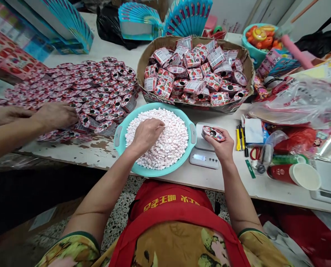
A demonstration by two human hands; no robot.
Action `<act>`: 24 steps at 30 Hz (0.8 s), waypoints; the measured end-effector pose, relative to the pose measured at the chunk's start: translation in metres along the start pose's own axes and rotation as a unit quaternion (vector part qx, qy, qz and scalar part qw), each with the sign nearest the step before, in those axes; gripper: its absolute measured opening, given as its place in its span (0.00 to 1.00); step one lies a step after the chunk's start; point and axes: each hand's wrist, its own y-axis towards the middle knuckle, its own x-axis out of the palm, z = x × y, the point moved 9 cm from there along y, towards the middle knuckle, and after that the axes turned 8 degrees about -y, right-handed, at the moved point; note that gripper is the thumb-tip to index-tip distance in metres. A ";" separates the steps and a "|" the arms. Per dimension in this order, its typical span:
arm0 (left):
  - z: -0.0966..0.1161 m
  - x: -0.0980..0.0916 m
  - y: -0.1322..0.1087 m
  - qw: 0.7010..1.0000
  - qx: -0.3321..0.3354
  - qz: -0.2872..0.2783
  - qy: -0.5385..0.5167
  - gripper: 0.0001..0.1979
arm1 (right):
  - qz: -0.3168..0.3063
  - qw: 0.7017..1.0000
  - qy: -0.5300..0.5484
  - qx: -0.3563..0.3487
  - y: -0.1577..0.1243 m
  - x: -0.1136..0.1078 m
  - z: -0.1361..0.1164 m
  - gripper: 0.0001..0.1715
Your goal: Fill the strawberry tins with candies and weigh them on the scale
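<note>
My left hand is over the turquoise bowl, its fingers bunched together on small white candies that fill the bowl. What lies inside the fingers is mostly hidden. In my right hand is a small oval printed candy box, its dark round hole facing up. That box is just above the right side of a small white digital scale, whose lit display seems to read 0.
A cardboard box of similar printed boxes stands behind the bowl. Many more such boxes cover the table at left, where another person's hands rest. Pens, plastic bags, a red paper cup and a second scale lie at right.
</note>
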 end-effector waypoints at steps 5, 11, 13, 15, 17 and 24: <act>0.016 0.023 -0.008 0.994 0.056 -0.056 0.069 0.25 | -0.015 0.998 -0.052 0.032 0.004 -0.001 0.045 0.36; 0.024 0.031 -0.007 0.981 0.023 -0.080 0.178 0.26 | 0.042 0.971 -0.175 -0.159 0.036 -0.019 -0.037 0.38; 0.025 0.031 -0.004 0.980 0.016 -0.080 0.181 0.25 | 0.026 0.955 -0.178 -0.235 0.068 0.003 -0.082 0.31; 0.023 0.031 -0.002 0.980 0.015 -0.076 0.181 0.24 | -0.039 0.935 -0.208 -0.283 0.107 0.047 -0.114 0.27; 0.020 0.030 0.000 0.980 0.018 -0.070 0.183 0.23 | -0.088 0.911 -0.254 -0.312 0.142 0.096 -0.131 0.26; -0.002 0.026 0.003 0.991 0.005 -0.002 0.131 0.17 | -0.107 0.899 -0.400 -0.142 0.196 0.130 -0.133 0.27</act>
